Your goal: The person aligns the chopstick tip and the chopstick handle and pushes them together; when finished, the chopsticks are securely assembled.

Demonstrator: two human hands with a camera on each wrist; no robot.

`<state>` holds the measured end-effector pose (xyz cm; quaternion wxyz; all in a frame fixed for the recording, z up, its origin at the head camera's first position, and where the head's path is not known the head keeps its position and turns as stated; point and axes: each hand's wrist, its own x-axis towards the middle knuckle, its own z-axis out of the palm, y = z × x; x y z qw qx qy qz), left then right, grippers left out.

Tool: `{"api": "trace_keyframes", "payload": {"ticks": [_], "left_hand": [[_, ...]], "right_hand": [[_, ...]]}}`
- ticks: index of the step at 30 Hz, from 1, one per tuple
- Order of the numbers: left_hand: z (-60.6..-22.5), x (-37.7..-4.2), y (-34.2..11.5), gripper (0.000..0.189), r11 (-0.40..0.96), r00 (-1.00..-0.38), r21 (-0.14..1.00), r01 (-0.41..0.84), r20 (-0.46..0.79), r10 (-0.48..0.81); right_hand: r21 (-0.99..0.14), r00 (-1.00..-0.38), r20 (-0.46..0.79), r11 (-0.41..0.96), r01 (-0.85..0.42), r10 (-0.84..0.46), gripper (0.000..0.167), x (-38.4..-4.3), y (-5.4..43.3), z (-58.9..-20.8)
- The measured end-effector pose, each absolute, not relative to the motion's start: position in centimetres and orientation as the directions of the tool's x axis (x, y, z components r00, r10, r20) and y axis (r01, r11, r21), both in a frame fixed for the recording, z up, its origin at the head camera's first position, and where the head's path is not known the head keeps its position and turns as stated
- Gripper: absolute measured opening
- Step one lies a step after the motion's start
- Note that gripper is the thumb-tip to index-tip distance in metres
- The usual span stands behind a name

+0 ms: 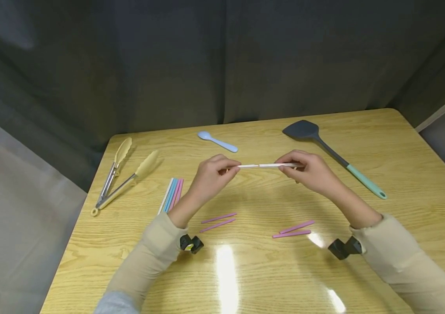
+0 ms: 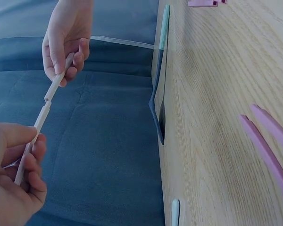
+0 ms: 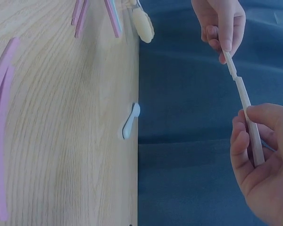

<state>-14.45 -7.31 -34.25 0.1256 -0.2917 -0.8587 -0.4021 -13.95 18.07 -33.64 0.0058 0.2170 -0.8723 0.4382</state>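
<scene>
In the head view both hands are raised over the table, each with a white stick piece. My left hand (image 1: 212, 178) pinches one piece (image 1: 249, 165) between thumb and fingers. The right hand (image 1: 312, 172) grips the other piece (image 1: 270, 165), whose rear end runs back under the fingers. Nearly in line, the two pieces point at each other, tips right together at a small notch. From the left wrist, the left piece (image 2: 41, 118) shows a narrower tip facing the end of the right piece (image 2: 54, 86).
Two pink sticks (image 1: 217, 225) lie below the left hand, two more (image 1: 291, 234) toward the right forearm. White, blue and pink sticks (image 1: 172, 194) lie side by side beyond the left forearm. Tongs (image 1: 146, 164) spread at left, a blue spoon (image 1: 216, 140) behind, a spatula (image 1: 334, 153) at right.
</scene>
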Motion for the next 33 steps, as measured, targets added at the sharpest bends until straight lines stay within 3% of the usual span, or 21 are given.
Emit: {"api": "trace_keyframes", "payload": {"ticks": [19,33], "left_hand": [[-34.3,-14.0,-6.8,0.012,0.465,-0.784,0.633,0.619,0.462,0.414],[-34.3,-13.2,-6.5,0.009,0.375,-0.735,0.634,0.677,0.549,0.398]], "right_hand": [[-0.798,-0.916,0.18,0.491,-0.349,-0.359,0.015,-13.8,17.9,-34.0],[-0.829,-0.881,0.284,0.364,-0.424,-0.379,0.01,-12.7,17.7,-33.4]]}}
